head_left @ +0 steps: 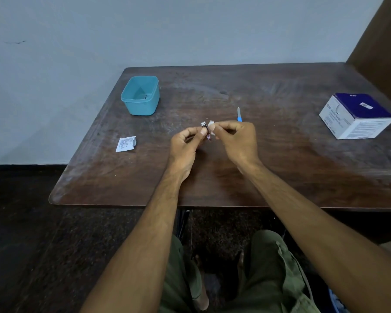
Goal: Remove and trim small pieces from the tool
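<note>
Left hand [185, 143] pinches nail clipper [205, 129]; right hand [237, 141] pinches white swab [211, 125] touching it, near blue-handled file [239, 114].

A small metal nail clipper [205, 129] stands tilted above the table, a white wipe [212, 125] touching it.

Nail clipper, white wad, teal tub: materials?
Nail clipper, pinched in the left hand: metal, likely polished steel, going by its bright silvery glint. White wad, pinched in the right hand: soft, matte, crumpled, probably cotton or tissue; too small to tell which. Teal tub: moulded plastic, smooth with a slight sheen, rounded corners and a rolled rim.
</note>
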{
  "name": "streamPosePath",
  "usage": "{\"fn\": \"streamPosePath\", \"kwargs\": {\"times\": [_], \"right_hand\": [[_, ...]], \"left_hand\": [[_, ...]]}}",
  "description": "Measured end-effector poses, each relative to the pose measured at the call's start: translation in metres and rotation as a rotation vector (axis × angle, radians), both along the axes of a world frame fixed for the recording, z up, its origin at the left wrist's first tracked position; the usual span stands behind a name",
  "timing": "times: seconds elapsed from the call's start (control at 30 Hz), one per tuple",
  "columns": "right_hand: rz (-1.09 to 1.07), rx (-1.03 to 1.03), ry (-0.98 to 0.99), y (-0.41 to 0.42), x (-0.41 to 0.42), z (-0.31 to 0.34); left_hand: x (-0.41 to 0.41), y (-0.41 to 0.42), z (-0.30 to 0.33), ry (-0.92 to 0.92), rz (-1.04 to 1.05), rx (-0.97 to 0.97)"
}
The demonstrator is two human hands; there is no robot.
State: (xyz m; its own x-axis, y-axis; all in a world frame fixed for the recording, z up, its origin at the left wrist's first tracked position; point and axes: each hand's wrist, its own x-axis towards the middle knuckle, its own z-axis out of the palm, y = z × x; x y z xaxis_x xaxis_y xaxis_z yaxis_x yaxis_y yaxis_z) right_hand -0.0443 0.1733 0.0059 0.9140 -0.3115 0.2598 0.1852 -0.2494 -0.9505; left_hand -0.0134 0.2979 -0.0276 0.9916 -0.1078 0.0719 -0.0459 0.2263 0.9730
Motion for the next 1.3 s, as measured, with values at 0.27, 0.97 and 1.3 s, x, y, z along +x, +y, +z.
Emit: {"fn": "streamPosePath", "kwargs": {"times": [0.27,0.97,1.3], "right_hand": [[0.016,-0.190,-0.028,0.004,-0.007,-0.004],[-0.013,0.072,0.081,0.001,0.004,-0.007],[0.007,0.096,0.140,0.015,0.038,-0.003]], "left_hand": [[-0.002,0.001,0.003,0.009,0.013,0.007],[-0.006,-0.005,0.011,0.031,0.176,0.124],[0.044,0.055,0.046,0.031,0.443,0.599]]}}
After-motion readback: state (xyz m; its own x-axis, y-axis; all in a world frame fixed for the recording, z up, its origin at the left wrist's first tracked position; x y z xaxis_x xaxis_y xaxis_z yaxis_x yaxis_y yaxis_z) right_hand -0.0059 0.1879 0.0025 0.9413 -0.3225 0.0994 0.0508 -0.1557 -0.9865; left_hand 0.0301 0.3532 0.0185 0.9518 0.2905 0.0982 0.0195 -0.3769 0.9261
